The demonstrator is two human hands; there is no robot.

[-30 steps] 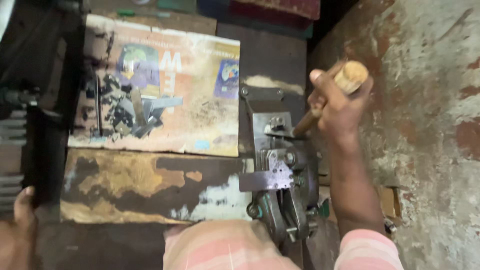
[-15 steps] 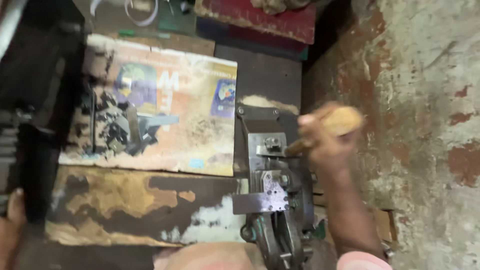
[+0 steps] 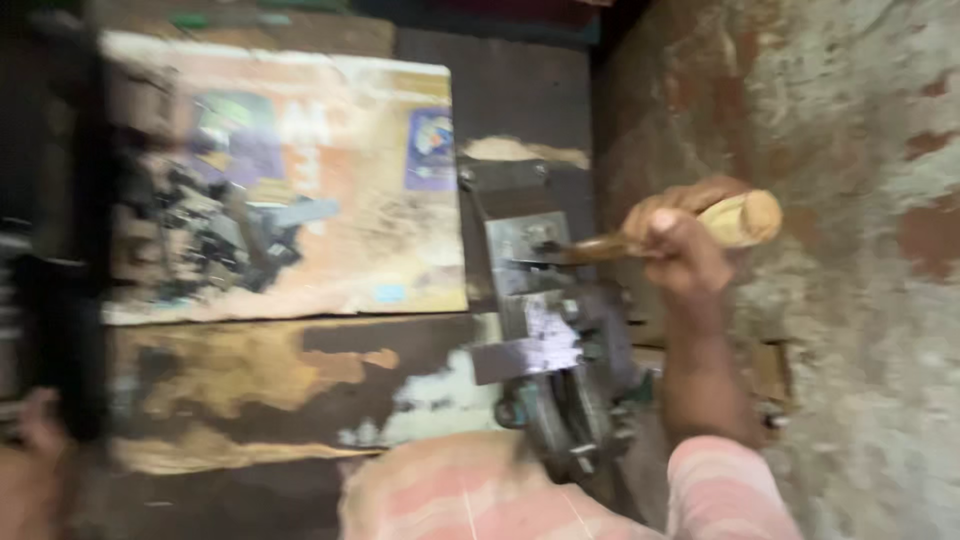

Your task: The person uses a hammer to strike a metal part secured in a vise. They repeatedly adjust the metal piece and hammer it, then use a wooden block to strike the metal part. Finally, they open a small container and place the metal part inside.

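- Fingers of the right hand [image 3: 680, 250] wrapped tight round a smooth wooden lever handle [image 3: 735, 220], above the grey metal press [image 3: 560, 340] at the workbench's right edge.
- Left hand [image 3: 30, 460] at the bench's left edge; grip unclear.
- Worn cardboard sheet [image 3: 290, 180] carrying dark metal parts [image 3: 215, 240].

I have swung the wooden handle [image 3: 735, 220] down from upright to near level; my right hand [image 3: 680, 245], closed around it, has lowered with it.
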